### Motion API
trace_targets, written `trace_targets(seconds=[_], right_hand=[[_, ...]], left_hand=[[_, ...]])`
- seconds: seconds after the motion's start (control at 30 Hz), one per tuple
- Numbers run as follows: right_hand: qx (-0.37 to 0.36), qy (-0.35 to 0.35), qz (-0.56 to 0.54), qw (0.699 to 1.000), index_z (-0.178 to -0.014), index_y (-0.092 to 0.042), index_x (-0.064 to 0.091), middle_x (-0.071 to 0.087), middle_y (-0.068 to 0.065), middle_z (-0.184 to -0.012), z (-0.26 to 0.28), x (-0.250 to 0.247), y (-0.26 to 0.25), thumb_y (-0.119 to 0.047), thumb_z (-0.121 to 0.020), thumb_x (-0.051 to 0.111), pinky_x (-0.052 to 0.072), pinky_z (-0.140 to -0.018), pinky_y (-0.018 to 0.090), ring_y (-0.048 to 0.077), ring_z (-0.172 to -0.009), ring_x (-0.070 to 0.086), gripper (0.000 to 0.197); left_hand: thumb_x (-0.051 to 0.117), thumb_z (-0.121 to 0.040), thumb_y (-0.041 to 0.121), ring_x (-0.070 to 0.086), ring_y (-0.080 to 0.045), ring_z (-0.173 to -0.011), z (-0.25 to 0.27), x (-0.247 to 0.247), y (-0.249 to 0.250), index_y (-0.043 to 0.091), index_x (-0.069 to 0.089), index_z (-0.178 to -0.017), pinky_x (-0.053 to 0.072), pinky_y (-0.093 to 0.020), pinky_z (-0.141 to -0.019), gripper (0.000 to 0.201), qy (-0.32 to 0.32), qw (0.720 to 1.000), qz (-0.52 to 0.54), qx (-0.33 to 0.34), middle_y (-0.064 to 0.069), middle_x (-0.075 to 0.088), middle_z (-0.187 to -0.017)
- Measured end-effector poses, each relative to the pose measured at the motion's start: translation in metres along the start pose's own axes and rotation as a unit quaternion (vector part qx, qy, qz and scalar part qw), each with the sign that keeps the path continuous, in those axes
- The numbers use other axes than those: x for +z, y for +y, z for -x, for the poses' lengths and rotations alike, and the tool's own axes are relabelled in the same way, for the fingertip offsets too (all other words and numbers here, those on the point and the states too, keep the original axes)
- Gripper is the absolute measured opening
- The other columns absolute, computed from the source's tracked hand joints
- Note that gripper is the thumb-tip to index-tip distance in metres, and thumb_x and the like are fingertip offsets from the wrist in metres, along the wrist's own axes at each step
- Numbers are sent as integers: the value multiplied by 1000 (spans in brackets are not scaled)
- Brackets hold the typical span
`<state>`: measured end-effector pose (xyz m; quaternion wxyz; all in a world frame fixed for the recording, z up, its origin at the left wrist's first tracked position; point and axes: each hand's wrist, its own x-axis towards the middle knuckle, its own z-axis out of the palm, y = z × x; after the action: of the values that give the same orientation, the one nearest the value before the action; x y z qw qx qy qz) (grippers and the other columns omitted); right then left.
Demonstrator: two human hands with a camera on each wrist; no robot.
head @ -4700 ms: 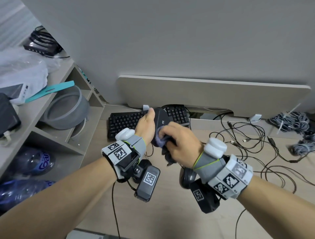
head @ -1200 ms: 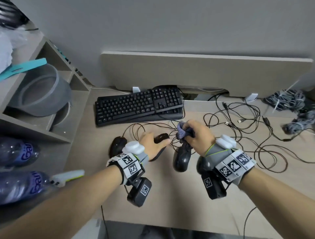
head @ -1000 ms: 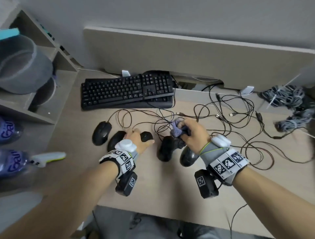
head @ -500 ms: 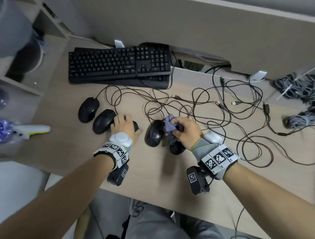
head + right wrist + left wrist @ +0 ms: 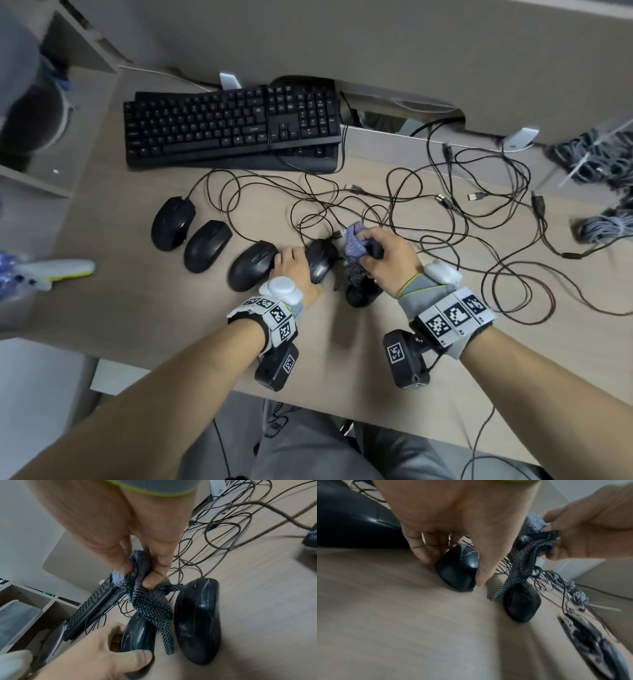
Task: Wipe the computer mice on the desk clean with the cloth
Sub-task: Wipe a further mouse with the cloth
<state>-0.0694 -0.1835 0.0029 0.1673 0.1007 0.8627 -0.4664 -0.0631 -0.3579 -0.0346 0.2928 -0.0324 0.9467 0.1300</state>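
Head view: the left hand (image 5: 291, 270) has come down among the row of mice on the desk (image 5: 154, 308), its fingers curled round the fourth mouse (image 5: 320, 260), with the third mouse (image 5: 251, 270) just to its left. A moment ago that hand was still setting the third one down; now it has shifted one place to the right, which suggests three mice are done and this one is next. The right hand (image 5: 387, 260) keeps the cloth (image 5: 354, 243) bunched in a pinch, hovering just above the fifth mouse (image 5: 361, 294), close beside the left hand. Compared with the earliest frame — when a mouse was held up and rubbed in the air — everything now sits low on the desk.

Left wrist view: thumb and fingers (image 5: 419, 550) grip the sides of the fourth mouse (image 5: 458, 568), which rests on the desk; pale streaks show on its back. The cloth (image 5: 530, 553) dangles to the right.

Right wrist view: the cloth (image 5: 147, 599) is squeezed between thumb and fingers, a corner hanging between the two streaked mice — touching neither firmly, as far as I can tell.
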Motion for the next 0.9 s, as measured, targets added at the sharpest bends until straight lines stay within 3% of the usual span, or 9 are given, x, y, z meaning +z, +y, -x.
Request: trace_targets(seconds=[0.1,0.17,0.27,0.4,0.53,0.63,0.7,0.8,0.9], right_hand=[[-21,1,16,1000,-105,-11,63,64,11,-106,0,-9,-11,4,-71,64,41,-79,14,20,-89,56,37],[-42,8,9,999,-107,-8,63,64,10,-107,1,-15,-26,7,-71,65,36,-78,6,18,-93,55,39],[-47,13,-12,999,-112,-18,60,64,1,-102,-3,-19,-47,3,-71,67,47,-85,28,20,-91,59,46],[-112,28,11,993,-114,-21,57,65,-2,-103,-3,-28,-91,-3,-74,68,45,-84,27,18,-92,58,45],[-194,5,38,980,-105,-17,66,62,9,-102,1,-29,-136,-5,-76,67,40,-83,27,23,-94,56,31],[-268,-17,64,961,-99,-18,70,55,9,-90,6,-24,-157,-15,-76,63,38,-74,23,20,-83,53,24],[-270,16,86,959,-99,-15,71,55,10,-87,-1,-33,-166,-14,-77,63,31,-68,18,22,-79,53,24],[-217,72,102,968,-101,-13,71,56,11,-88,-12,-49,-173,-7,-78,66,30,-67,20,29,-84,56,24],[-310,41,102,944,-95,-15,73,54,7,-80,5,-44,-192,-12,-76,65,33,-67,20,21,-77,53,21]], left_hand=[[73,-76,33,52,-33,-115,4,-19,-6,9,41,-131,42,-34,-88,68,-16,994,100,-27,-11,52,-128],[74,-75,30,58,-32,-106,9,-36,-10,13,44,-131,45,-31,-82,66,-11,983,184,-28,-9,60,-121],[76,-67,37,67,-28,-90,18,-62,-10,22,49,-124,55,-34,-80,65,-1,962,273,-18,-3,67,-112],[74,-80,6,64,-12,-63,34,-104,-9,18,48,-116,50,-13,-49,46,19,938,346,19,3,62,-97],[74,-75,6,60,-9,-72,46,-140,-3,24,48,-109,45,-11,-54,46,53,929,362,64,6,62,-91],[77,-69,9,53,-9,-76,49,-160,1,28,45,-91,39,-13,-60,43,66,928,354,97,7,59,-88],[79,-70,10,55,-14,-84,53,-174,3,23,48,-98,40,-21,-65,44,87,926,347,119,1,60,-98],[81,-72,15,56,-15,-98,55,-190,5,20,49,-121,38,-19,-72,59,125,929,324,126,4,57,-115],[81,-69,15,57,-15,-95,54,-206,5,23,50,-110,40,-19,-69,52,127,929,316,147,2,60,-108]])
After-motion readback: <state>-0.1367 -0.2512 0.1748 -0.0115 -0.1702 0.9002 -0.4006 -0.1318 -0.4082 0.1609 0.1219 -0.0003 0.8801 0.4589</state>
